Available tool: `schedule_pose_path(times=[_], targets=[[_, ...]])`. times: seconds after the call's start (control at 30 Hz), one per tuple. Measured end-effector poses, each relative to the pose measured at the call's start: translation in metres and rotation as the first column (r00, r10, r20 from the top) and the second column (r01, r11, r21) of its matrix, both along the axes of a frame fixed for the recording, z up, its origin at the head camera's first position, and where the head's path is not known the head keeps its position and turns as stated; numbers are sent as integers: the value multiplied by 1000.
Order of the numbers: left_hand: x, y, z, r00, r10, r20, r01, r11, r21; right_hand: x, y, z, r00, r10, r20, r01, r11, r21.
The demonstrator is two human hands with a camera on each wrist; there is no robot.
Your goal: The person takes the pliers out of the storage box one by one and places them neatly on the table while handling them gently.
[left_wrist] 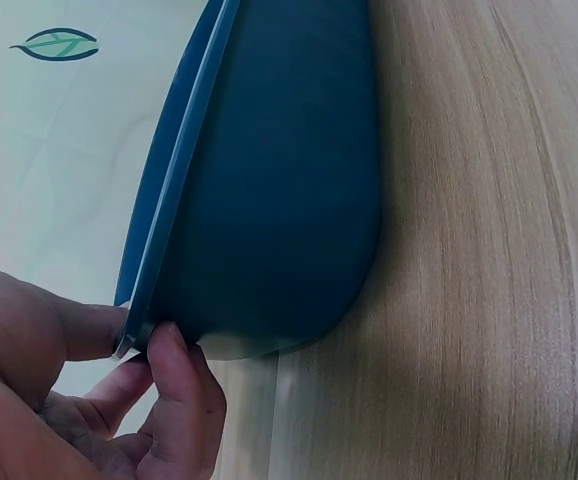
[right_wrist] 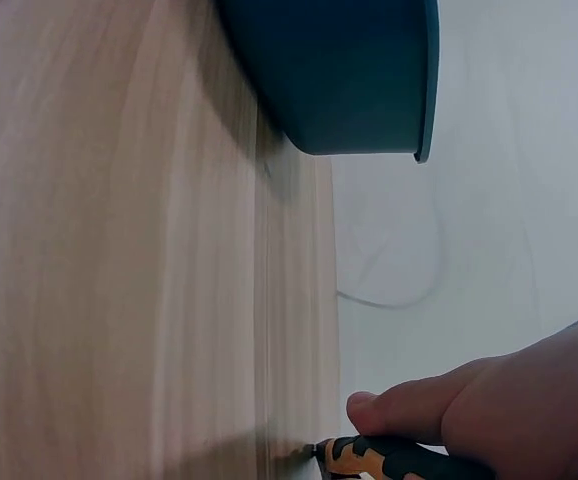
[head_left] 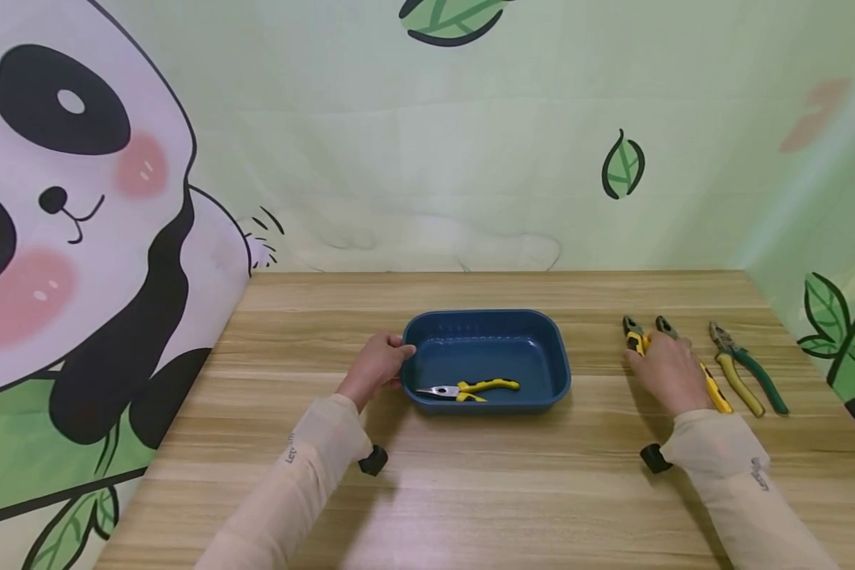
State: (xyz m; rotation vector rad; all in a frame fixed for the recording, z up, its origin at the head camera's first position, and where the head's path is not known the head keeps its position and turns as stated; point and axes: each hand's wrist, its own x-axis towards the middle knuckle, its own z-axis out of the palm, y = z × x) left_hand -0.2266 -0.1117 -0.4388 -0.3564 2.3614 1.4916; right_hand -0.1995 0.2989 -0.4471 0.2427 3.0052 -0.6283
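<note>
Your left hand (head_left: 376, 366) pinches the rectangular blue plastic tray (head_left: 484, 408), where yellow-handled needle-nose pliers (head_left: 466, 389) already lie. Outside remain the yellow-and-black pliers (head_left: 636, 340) your right hand (head_left: 670, 374) grips, another yellow-handled pair (head_left: 717, 392) and green-and-beige-handled pliers (head_left: 728, 348) on the bench (head_left: 470, 491).

The wood-grained tabletop (head_left: 484, 491) is being bordered at its far edge by a pale-green printed backdrop (head_left: 342, 142). The left side is being occupied by a large panda print (head_left: 103, 226); green leaf motifs (head_left: 623, 166) are being displayed elsewhere. Soft light is being reflected from the tabletop's near part.
</note>
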Motion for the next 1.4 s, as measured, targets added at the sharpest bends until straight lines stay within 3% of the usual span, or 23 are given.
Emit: schedule_pose_path(times=[0.43, 0.77, 1.4], targets=[[-1, 0, -2, 1000, -8, -4, 8, 1000, -5, -1, 1, 1, 999, 50, 8, -50, 999, 13], [-1, 0, -1, 1000, -6, -8, 6, 1000, -12, -1, -1, 0, 998, 24, 62, -23, 1000, -9], [1, 0, 1, 1000, -8, -8, 8, 1000, -23, 1, -6, 1, 992, 36, 121, -44, 997, 63]])
